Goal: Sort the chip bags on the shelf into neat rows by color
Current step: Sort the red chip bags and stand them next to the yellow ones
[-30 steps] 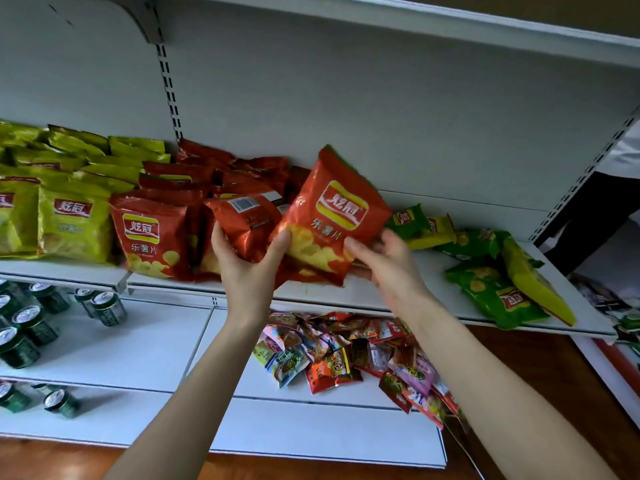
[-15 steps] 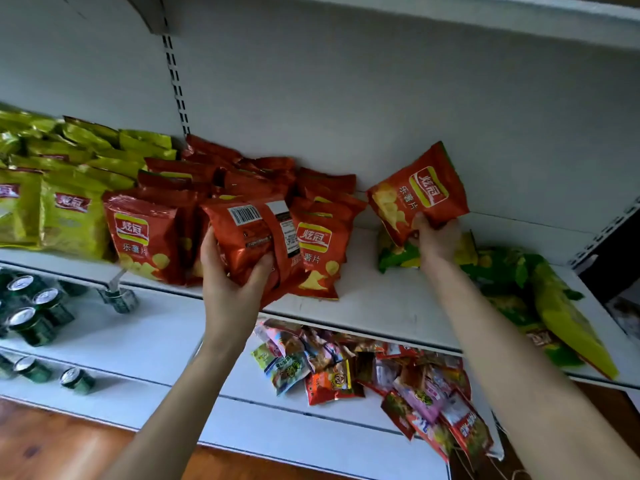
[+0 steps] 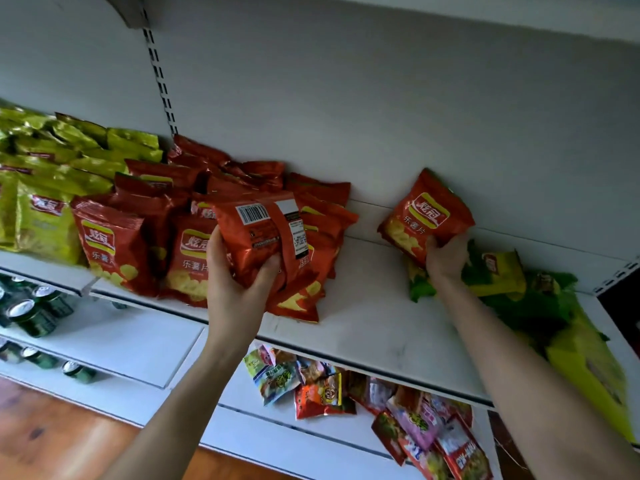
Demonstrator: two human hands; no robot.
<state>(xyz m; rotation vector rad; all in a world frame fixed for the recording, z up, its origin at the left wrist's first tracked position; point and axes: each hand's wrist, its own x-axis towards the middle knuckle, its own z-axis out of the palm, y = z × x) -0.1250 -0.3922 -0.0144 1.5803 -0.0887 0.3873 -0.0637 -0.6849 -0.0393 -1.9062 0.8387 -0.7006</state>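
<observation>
My left hand (image 3: 237, 289) grips a red chip bag (image 3: 263, 233) turned back side out, barcode showing, in front of the red chip bags (image 3: 194, 216) standing in rows at the middle of the white shelf (image 3: 374, 323). My right hand (image 3: 445, 258) holds another red chip bag (image 3: 426, 216) near the back wall, above a heap of green and yellow chip bags (image 3: 519, 292) at the shelf's right end. Yellow-green chip bags (image 3: 45, 188) fill the left of the shelf.
A bare strip of shelf lies between the red rows and the right heap. Below, mixed small snack packets (image 3: 363, 400) lie on a lower shelf, and green cans (image 3: 34, 313) stand at lower left. A wooden floor (image 3: 52, 434) shows beneath.
My right hand has carried its red bag from the centre to the right, toward the back wall. My left hand took hold of the barcode-side bag and keeps it by the red rows.
</observation>
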